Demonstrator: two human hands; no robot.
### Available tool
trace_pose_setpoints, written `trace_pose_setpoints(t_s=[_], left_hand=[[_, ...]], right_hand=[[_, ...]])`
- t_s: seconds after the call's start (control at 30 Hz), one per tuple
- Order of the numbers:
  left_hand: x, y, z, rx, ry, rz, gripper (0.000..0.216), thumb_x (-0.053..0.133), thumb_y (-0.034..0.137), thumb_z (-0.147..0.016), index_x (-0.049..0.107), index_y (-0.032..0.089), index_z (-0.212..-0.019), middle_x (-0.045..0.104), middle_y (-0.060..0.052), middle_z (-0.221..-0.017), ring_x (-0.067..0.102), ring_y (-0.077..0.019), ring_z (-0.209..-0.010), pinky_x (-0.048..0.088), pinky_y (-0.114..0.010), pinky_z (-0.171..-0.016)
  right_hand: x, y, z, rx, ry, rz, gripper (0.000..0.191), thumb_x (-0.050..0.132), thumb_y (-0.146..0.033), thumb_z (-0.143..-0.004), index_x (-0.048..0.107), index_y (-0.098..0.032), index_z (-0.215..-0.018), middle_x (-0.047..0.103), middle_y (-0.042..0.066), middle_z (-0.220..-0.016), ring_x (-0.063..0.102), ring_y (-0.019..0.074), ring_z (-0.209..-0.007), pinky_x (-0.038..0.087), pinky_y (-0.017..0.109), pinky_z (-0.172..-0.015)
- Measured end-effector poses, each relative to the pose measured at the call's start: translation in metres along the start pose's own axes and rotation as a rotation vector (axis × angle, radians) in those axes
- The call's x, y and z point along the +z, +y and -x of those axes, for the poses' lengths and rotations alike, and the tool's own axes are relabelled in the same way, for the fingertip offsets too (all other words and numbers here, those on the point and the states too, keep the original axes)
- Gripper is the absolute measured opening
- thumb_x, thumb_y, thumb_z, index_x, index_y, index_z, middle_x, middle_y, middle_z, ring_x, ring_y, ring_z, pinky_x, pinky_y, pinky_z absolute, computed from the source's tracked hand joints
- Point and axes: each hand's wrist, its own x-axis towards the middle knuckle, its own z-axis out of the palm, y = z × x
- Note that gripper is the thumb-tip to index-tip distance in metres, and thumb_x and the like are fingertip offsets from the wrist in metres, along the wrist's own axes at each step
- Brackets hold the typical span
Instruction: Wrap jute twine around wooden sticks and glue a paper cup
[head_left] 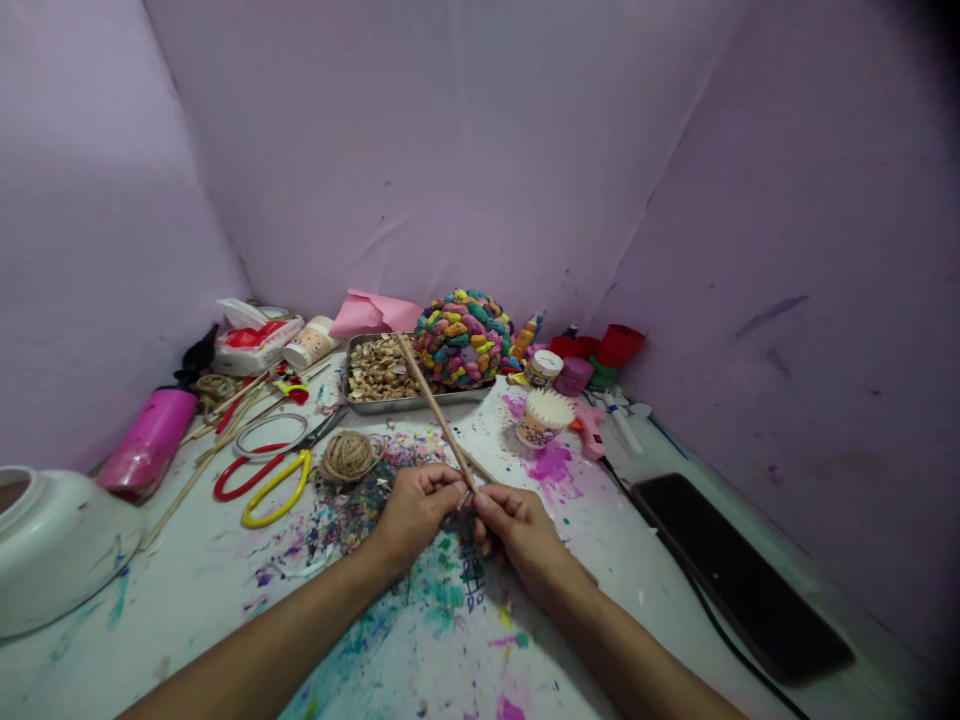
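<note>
My left hand (pixel 421 510) and my right hand (pixel 525 530) meet over the middle of the paint-stained table. Both have their fingers pinched at the lower end of a thin wooden stick (pixel 433 408), which tilts up and away to the left. What the fingertips do at its very end is too small to make out. A second stick (pixel 476 464) passes behind the first and under my right hand. Left of my hands sit a ball of jute twine (pixel 349 456) and scissors (pixel 276 485) with red and yellow handles.
At the back, a metal tray (pixel 390 405) of shell pieces stands by a multicoloured ball (pixel 465 338). A paper cup (pixel 544 418) with a jagged rim and a pink glue gun (pixel 590 430) are right of it. A black phone (pixel 739 575) lies right; a white pot (pixel 67 550) stands left.
</note>
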Motion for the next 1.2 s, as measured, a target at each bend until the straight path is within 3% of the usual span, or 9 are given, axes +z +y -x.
trace_pose_setpoints(t_s=[0.27, 0.47, 0.7, 0.83, 1.2], left_hand=[[0.001, -0.005, -0.003, -0.029, -0.010, 0.025, 0.012, 0.059, 0.026, -0.060, 0.054, 0.016, -0.056, 0.038, 0.010, -0.033, 0.024, -0.0033, -0.028, 0.016, -0.019, -0.034], [0.000, -0.003, -0.002, -0.008, 0.013, 0.004, 0.022, 0.060, 0.032, -0.062, 0.051, 0.016, -0.050, 0.037, 0.009, -0.033, 0.024, -0.0034, -0.029, 0.016, -0.020, -0.035], [-0.003, -0.004, -0.002, 0.034, 0.021, -0.024, 0.022, 0.058, 0.032, -0.065, 0.050, 0.016, -0.052, 0.036, 0.009, -0.033, 0.025, -0.0040, -0.030, 0.019, -0.019, -0.036], [-0.003, -0.004, -0.002, 0.048, -0.018, -0.034, 0.022, 0.058, 0.032, -0.065, 0.051, 0.014, -0.053, 0.043, 0.007, -0.039, 0.030, -0.0043, -0.034, 0.021, -0.019, -0.037], [-0.002, -0.004, -0.004, 0.088, -0.003, -0.112, 0.011, 0.058, 0.021, -0.060, 0.060, 0.012, -0.055, 0.052, 0.003, -0.049, 0.042, -0.0085, -0.047, 0.032, -0.019, -0.046]], right_hand=[[0.003, 0.002, 0.001, -0.020, 0.109, 0.016, 0.027, 0.057, -0.038, -0.067, 0.055, -0.014, -0.055, 0.049, -0.004, -0.041, 0.038, 0.0058, -0.031, 0.026, 0.017, -0.030], [0.007, 0.006, 0.003, -0.083, 0.167, 0.070, 0.020, 0.059, -0.032, -0.068, 0.063, -0.014, -0.062, 0.050, -0.003, -0.046, 0.040, 0.0069, -0.038, 0.028, 0.017, -0.034], [0.000, 0.000, 0.001, 0.015, -0.045, -0.041, 0.034, 0.057, -0.046, -0.068, 0.059, -0.013, -0.062, 0.057, 0.000, -0.051, 0.045, 0.0066, -0.036, 0.033, 0.016, -0.031], [-0.005, 0.001, -0.001, 0.071, -0.137, -0.103, 0.037, 0.059, -0.049, -0.066, 0.058, -0.012, -0.060, 0.058, 0.001, -0.049, 0.044, 0.0051, -0.032, 0.031, 0.014, -0.029], [-0.005, 0.002, -0.003, 0.035, 0.054, -0.087, 0.029, 0.062, -0.041, -0.063, 0.057, -0.013, -0.057, 0.050, -0.004, -0.042, 0.038, 0.0037, -0.030, 0.027, 0.013, -0.027]])
